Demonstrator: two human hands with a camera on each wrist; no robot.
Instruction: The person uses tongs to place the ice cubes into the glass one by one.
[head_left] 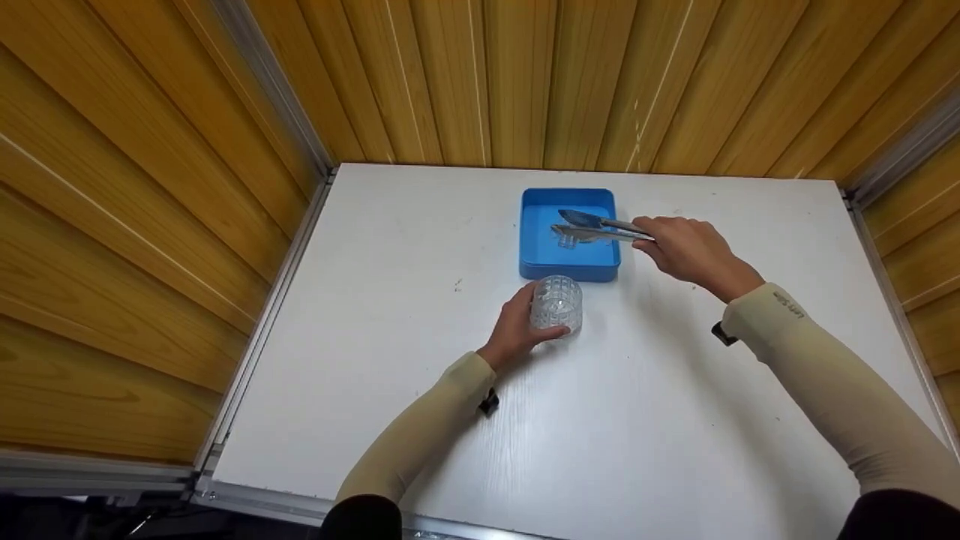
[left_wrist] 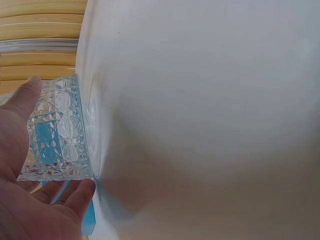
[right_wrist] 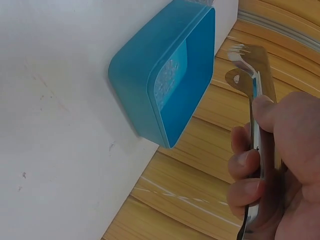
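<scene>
A clear glass (head_left: 556, 306) with a cut pattern stands upright on the white table, just in front of the blue box (head_left: 570, 273). My left hand (head_left: 514, 327) holds it from the left side, thumb across the near face and fingers behind. Metal tongs (head_left: 630, 235) are gripped in my right hand (head_left: 686, 251), their two ends apart over the box. One end is fork-like and the other a flat blade, as the right wrist view shows. Clear lumps (right_wrist: 167, 80), resembling ice cubes, lie inside the box; the tongs partly hide them in the head view.
The white table (head_left: 375, 300) extends around the box and glass. Wood-patterned panels (head_left: 517, 82) rise behind it and at both sides, with metal rails (head_left: 281, 90) at the corners. A black wrist device (head_left: 489, 403) sits under each forearm.
</scene>
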